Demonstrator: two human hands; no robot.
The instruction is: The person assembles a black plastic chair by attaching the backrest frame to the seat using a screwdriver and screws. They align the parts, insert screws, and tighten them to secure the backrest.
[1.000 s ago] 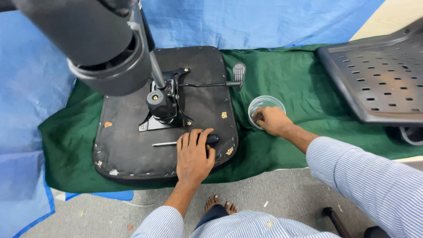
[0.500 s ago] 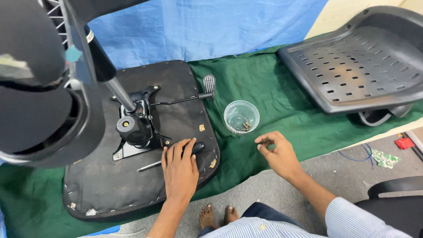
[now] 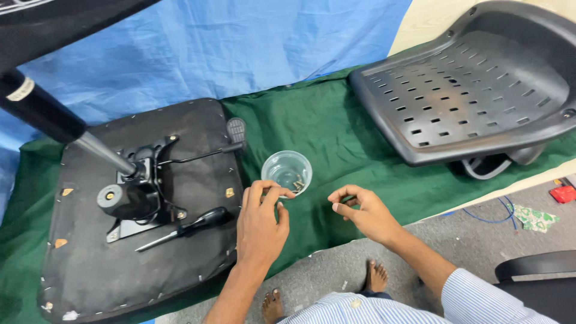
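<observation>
At frame centre the left hand (image 3: pixel 259 225) touched the clear cup (image 3: pixel 287 173) rim with fingers together; the right hand (image 3: pixel 363 211) pinched something too small to tell

Right hand (image 3: pixel 363 211): fingertips pinching together, whatever is lying between them being too small to tell.
Clear cup (image 3: pixel 287 172): small metal bits lying inside, kind unreadable.
Perforated seat shell (image 3: pixel 468 90): running off the right edge.
</observation>
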